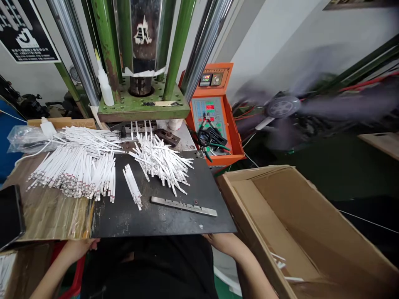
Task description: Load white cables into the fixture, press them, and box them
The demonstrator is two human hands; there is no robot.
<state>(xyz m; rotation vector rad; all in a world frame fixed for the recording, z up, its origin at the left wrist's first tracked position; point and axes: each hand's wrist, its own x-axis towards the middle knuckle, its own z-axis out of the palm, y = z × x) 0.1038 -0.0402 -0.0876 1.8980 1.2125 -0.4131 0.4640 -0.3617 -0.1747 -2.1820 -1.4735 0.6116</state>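
Note:
Below the front edge of the work table, my left hand [77,250] is partly covered by the tabletop, beside my lap. My right hand [222,242] sits under the edge on the other side, its fingers also mostly hidden. Whether either holds anything cannot be seen. On the black plate [124,224] above them lie a notched metal bar [183,206], a small bundle of white strips [132,187] and a loose heap of white strips [163,162]. A larger pile of white strips [77,166] with metal-looking ends spreads to the left.
A green press [143,110] stands behind the strips. Right of it, an orange control box [232,133] carries pliers [218,146]. An open cardboard box [249,216] holds a few white pieces. A fan [282,106] spins at right. A black phone-like object [11,216] lies far left.

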